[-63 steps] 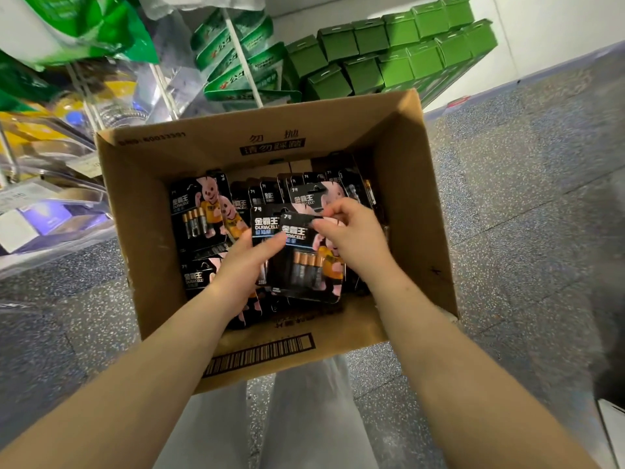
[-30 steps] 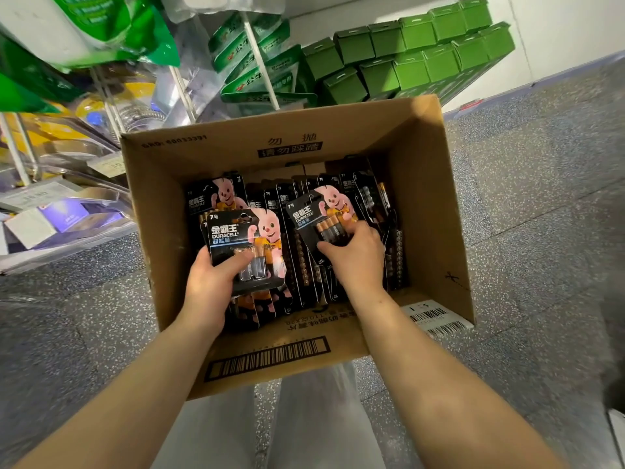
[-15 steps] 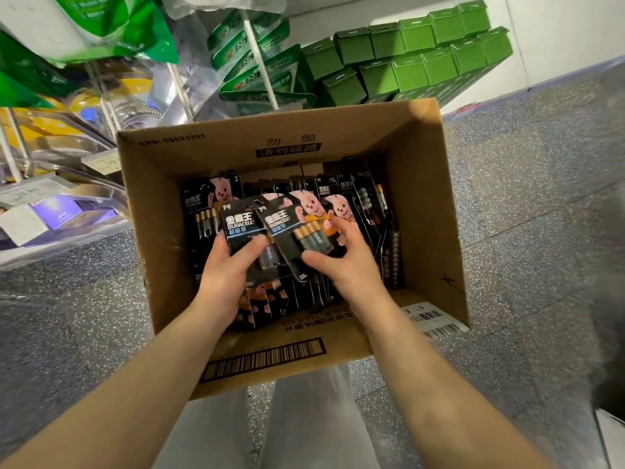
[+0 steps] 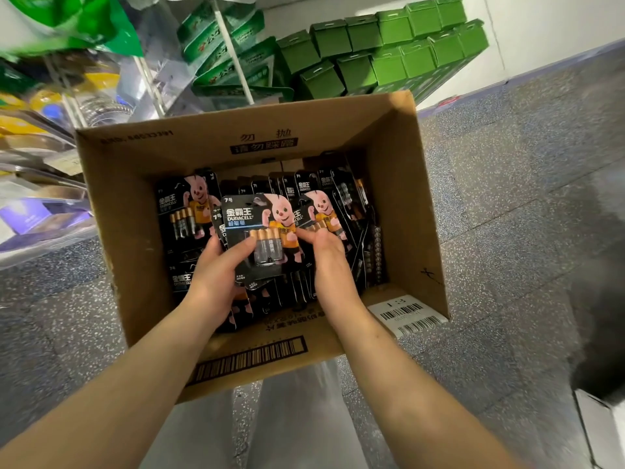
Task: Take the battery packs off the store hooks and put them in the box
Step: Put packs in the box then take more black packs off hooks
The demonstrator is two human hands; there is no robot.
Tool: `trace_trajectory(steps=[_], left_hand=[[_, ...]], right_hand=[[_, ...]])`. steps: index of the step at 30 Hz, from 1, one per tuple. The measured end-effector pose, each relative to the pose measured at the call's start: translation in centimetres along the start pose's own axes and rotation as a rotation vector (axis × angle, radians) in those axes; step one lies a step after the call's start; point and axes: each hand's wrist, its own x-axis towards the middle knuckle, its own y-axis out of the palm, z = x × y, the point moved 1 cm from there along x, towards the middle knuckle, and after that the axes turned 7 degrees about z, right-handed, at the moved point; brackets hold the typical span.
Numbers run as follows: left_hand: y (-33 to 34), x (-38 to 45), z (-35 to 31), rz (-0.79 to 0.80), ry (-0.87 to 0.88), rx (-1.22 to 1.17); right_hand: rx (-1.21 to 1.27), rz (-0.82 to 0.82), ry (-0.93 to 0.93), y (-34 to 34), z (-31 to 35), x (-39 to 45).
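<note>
**Cardboard box part-filled, both hands on the packs**

Brown corrugated cardboard box (image 4: 111, 211) sits open-topped on the grey speckled floor (image 4: 507, 204), flaps up, barcode print on the near flap and a white barcode label (image 4: 407, 314) at its near right corner.

Inside: black blister-card battery packs with a pink rabbit print (image 4: 184, 211), some lying flat at left, the rest standing on edge in a row towards the right wall.

Left hand (image 4: 216, 279) is clenched round a small stack; the top pack (image 4: 262, 231) faces up, thumb laid across its four copper-topped cells, fingers wrapped behind the left edge. Stack is inside the box, above the flat layer.

Right hand (image 4: 329, 257) is just beside it, palm down, fingertips pinching the lower edge of another standing pack (image 4: 321, 214) in the row. Thumb touches or nearly touches the left-hand pack's right edge; can't tell which.

Behind the box: stacked small green cartons (image 4: 389, 45) against the white wall, green hanging packets (image 4: 220, 35) on a white rack at upper left. Person's light grey trousers (image 4: 291, 418) show below the near flap.
</note>
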Motion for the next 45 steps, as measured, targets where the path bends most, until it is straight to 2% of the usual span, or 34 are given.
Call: trace_trajectory(steps=[4, 9, 10, 11, 13, 14, 15, 17, 18, 22, 25, 27, 29, 30, 32, 33, 35, 37, 39, 42, 45], left_hand=[[0.6, -0.1, 0.1, 0.062, 0.000, 0.051], [1.1, 0.1, -0.3, 0.070, 0.044, 0.117], [1.1, 0.1, -0.3, 0.066, 0.049, 0.130], [1.2, 0.1, -0.3, 0.059, 0.053, 0.139], [1.2, -0.1, -0.1, 0.050, 0.053, 0.142], [1.1, -0.1, 0.0, 0.040, 0.051, 0.135], [1.0, -0.2, 0.0, 0.029, 0.046, 0.126], [0.8, -0.4, 0.0, 0.008, 0.032, 0.108], [0.6, -0.4, -0.1, -0.005, 0.032, 0.098], [-0.4, -0.8, -0.8, -0.038, 0.070, 0.060], [-1.1, -1.1, -1.4, -0.035, 0.123, 0.059], [-1.4, -1.2, -1.7, -0.033, 0.141, 0.076], [-1.5, -1.3, -1.8, -0.025, 0.141, 0.085], [-1.5, -1.3, -1.8, -0.028, 0.138, 0.086], [-1.5, -1.3, -1.7, -0.039, 0.138, 0.089], [-1.5, -1.3, -1.6, -0.043, 0.138, 0.087], [-1.6, -1.3, -1.3, -0.045, 0.133, 0.083], [-1.7, -1.4, -1.2, -0.036, 0.127, 0.094], [-1.9, -1.5, -1.3, -0.042, 0.126, 0.105], [-2.2, -1.4, -1.5, -0.061, 0.129, 0.101], [-2.4, -1.2, -1.8, -0.072, 0.135, 0.128]], right_hand=[[0.091, 0.017, 0.035, 0.3, -0.6, 0.3], [0.029, 0.061, 0.027, -0.4, -0.1, -1.0], [0.017, 0.021, 0.010, -0.8, 0.2, -1.2], [0.019, -0.092, -0.020, -1.5, 0.3, -1.3], [0.084, -0.432, -0.041, -3.2, -0.5, -0.8], [0.128, -0.522, 0.000, -3.8, -1.0, -0.3], [0.173, -0.532, 0.084, -4.0, -1.3, 0.1], [0.224, -0.392, 0.246, -3.2, -1.9, 0.9], [0.191, -0.309, 0.267, -2.4, -1.9, 0.8], [-0.052, -0.104, 0.131, -0.1, -0.4, -0.7], [-0.117, -0.117, 0.103, -0.5, 0.0, -0.9], [-0.073, -0.266, 0.090, -1.4, -0.6, 0.0], [0.038, -0.492, 0.180, -2.3, -1.7, 1.4], [0.107, -0.551, 0.270, -2.6, -2.4, 2.2], [0.185, -0.552, 0.482, -2.6, -3.2, 3.4], [0.221, -0.528, 0.525, -2.4, -3.3, 3.8], [0.360, -0.511, 0.462, -2.2, -3.2, 4.1], [0.432, -0.535, 0.317, -2.2, -2.9, 3.8], [0.420, -0.525, 0.196, -2.4, -2.6, 3.5], [0.450, -0.420, 0.050, -2.7, -1.6, 2.5], [0.374, -0.353, -0.015, -3.3, -1.0, 1.9]])
